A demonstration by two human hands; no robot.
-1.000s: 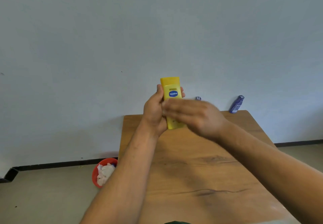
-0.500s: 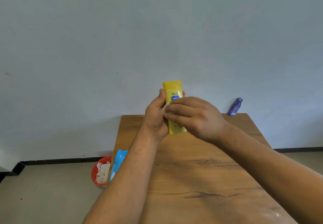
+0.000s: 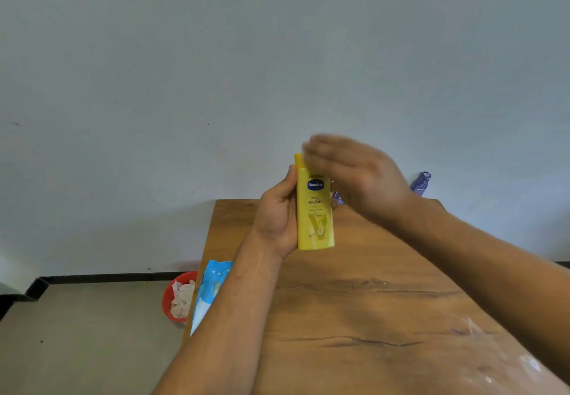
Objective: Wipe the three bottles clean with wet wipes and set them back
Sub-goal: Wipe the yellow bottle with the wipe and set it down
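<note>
Above the wooden table (image 3: 385, 317), a yellow Vaseline bottle (image 3: 315, 222) was gripped upright by the left hand (image 3: 277, 219); the right hand (image 3: 357, 178) was blurred at its top, grip unclear.

One legible mark: the brand "Vaseline", white lettering on a blue oval, on the upper front of the yellow bottle (image 3: 315, 219) at frame centre. Smaller print beneath the oval: not readable. Blue pack (image 3: 209, 289), lower left, and purple bottle (image 3: 420, 183), right of centre: markings not readable.
</note>
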